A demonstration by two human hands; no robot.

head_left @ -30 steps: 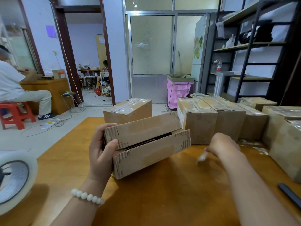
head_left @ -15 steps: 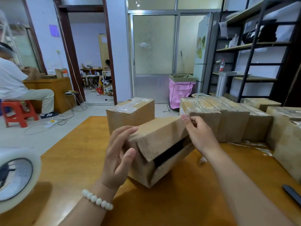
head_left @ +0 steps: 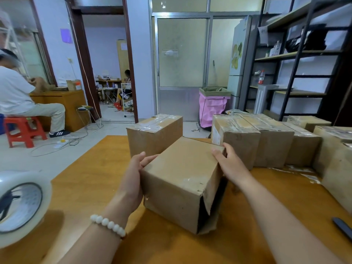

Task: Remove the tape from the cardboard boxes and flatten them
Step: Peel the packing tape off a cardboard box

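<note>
The box (head_left: 181, 180) sits on the table (head_left: 91, 183) between both hands, with its near right end gaping open. The left hand (head_left: 136, 176) lies against its left side, fingers fairly straight. The right hand (head_left: 228, 164) grips its far right corner, thumb on top. Taped boxes (head_left: 253, 141) stand just behind. A tape roll (head_left: 21, 202) rests at the left.

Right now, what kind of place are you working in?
Probably a small packing or stock room: taped cardboard boxes lined up on the wooden table, a roll of clear tape, and metal storage shelves behind.
</note>
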